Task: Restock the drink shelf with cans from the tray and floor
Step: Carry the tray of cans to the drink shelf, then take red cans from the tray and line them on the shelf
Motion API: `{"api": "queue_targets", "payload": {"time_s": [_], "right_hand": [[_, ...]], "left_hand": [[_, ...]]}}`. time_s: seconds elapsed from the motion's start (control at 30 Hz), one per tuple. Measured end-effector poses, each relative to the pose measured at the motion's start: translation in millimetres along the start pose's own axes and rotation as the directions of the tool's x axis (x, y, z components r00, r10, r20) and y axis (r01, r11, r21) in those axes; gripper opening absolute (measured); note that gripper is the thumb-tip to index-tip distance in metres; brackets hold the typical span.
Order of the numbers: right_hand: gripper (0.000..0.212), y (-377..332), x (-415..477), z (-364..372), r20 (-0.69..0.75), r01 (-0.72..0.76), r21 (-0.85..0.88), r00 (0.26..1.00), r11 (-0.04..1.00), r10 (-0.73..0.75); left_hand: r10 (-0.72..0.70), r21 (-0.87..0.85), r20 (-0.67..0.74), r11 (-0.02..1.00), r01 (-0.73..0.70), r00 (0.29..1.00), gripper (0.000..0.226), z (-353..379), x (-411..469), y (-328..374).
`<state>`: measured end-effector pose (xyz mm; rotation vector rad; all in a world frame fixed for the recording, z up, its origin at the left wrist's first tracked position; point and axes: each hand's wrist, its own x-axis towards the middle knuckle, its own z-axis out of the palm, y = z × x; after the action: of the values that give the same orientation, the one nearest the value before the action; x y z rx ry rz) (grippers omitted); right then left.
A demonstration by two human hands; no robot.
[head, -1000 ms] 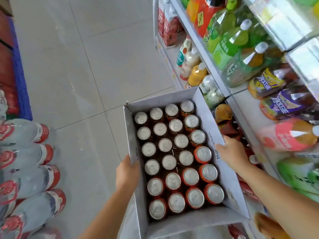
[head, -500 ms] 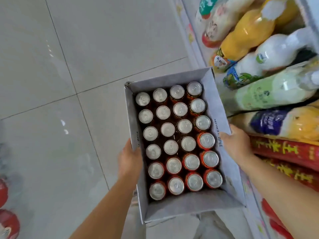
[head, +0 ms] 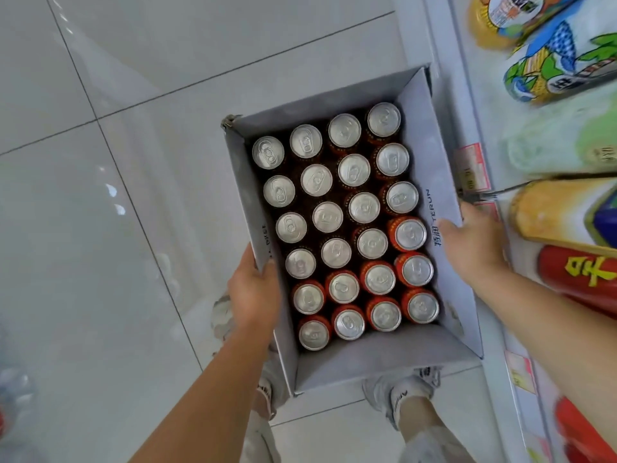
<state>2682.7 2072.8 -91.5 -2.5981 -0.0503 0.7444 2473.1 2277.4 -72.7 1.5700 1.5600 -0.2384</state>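
24 cans [head: 328,217] are seen standing upright in the cardboard tray [head: 374,360], packed in 6 rows of 4, with none yet removed. The tray is held by its 2 long walls: the left wall is gripped by the left hand [head: 255,292], thumb hooked over the rim, and the right wall is gripped by the right hand [head: 474,242], thumb pressed on the printed inner face and the fingers hidden behind the card.

Compared with 1 second ago, the upper shelves have been lost from sight and the view has been tipped almost straight down. The tray is now seen over the tiled floor [head: 117,228], just beside the white base edge of the shelf [head: 447,95], and the person's shoes [head: 400,392] are partly covered by its near end. The grip on both walls has not been altered.

From this it is judged that the tray is being lowered to the floor next to the shelf; whether it already rests there cannot be told. Restocking itself is not yet begun. Once the load is set down, both hands would be freed for lifting cans out. Bottles [head: 567,215] are laid on the lowest shelf nearby.
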Motion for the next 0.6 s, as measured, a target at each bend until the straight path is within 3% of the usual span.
{"api": "queue_targets", "payload": {"time_s": [0.13, 0.2, 0.3, 0.37, 0.47, 0.6], "right_hand": [[0.039, 3.0, -2.6, 5.3, 0.123, -0.068, 0.060, 0.991, 0.996, 0.061], [0.050, -5.3, -10.4, 3.5, 0.058, -0.044, 0.015, 0.997, 0.999, 0.043], [0.055, -30.4, -35.4, -2.8, -0.148, 0.231, -0.099, 0.959, 0.968, -0.243], [0.049, -42.8, -51.0, 4.9, -0.074, 0.354, -0.085, 0.930, 0.931, -0.360], [0.050, -36.7, -57.4, 30.4, 0.141, 0.416, -0.131, 0.906, 0.900, -0.398], [0.066, -16.5, -48.0, 60.1, 0.235, 0.410, -0.343, 0.908, 0.845, -0.346]], "left_hand": [[0.013, 0.089, 0.082, 0.996, -0.020, 0.997, 0.036, -0.3, 3.4, -3.9], [0.052, 0.114, 0.041, 0.992, -0.056, 0.998, 0.056, -3.5, -0.3, 0.3], [0.397, 0.284, -0.114, 0.891, -0.353, 0.911, 0.068, -5.9, -14.4, 19.3], [0.516, 0.283, 0.021, 0.818, -0.500, 0.856, 0.060, 3.9, -21.6, 28.0], [0.483, 0.325, 0.294, 0.761, -0.562, 0.825, 0.061, 31.1, -19.3, 18.9], [0.489, 0.575, 0.360, 0.555, -0.602, 0.795, 0.073, 63.9, -2.0, -0.8]]}}
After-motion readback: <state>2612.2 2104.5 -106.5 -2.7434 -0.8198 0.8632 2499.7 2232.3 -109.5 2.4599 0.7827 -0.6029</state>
